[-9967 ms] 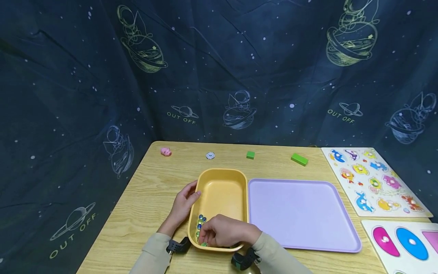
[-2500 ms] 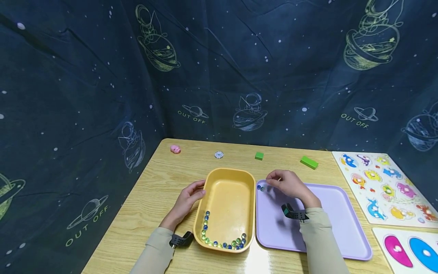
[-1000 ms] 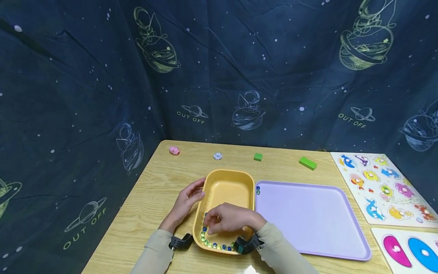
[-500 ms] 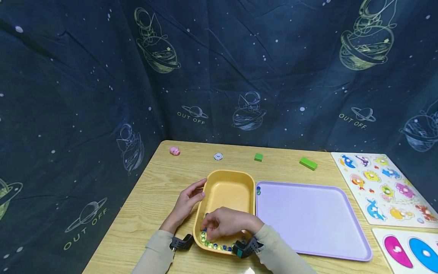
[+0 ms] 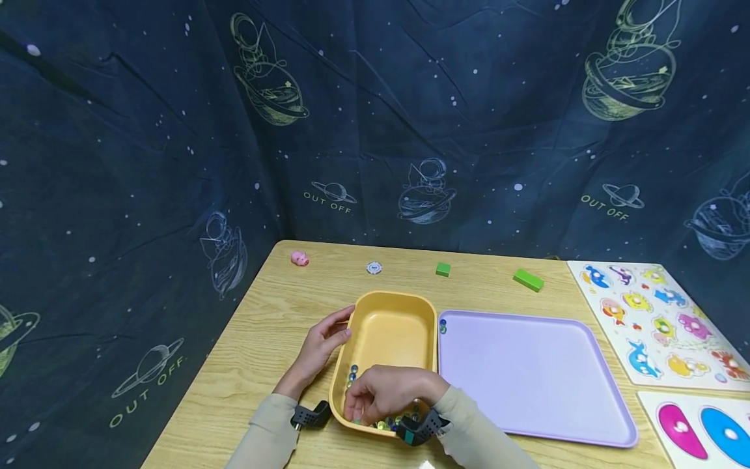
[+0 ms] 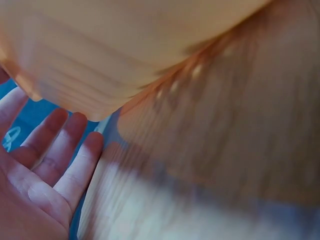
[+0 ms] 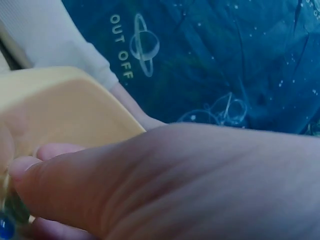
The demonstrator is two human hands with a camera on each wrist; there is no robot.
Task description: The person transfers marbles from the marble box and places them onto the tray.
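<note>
Glass marbles (image 5: 382, 425), shiny, green and blue, line the left and near walls of the yellow bin (image 5: 398, 332), whose sides probably stop them rolling away. At its near-left corner the right hand (image 5: 387, 391) bends its fingers down among them; whether they pinch one cannot be told. The left hand (image 5: 316, 352) lies against the bin's left side, fingers loosely extended, likely to steady it. Just beside, the lilac tray (image 5: 527, 374) on the worktop (image 5: 281, 293) carries two more marbles (image 5: 443, 330) in its far-left corner.
</note>
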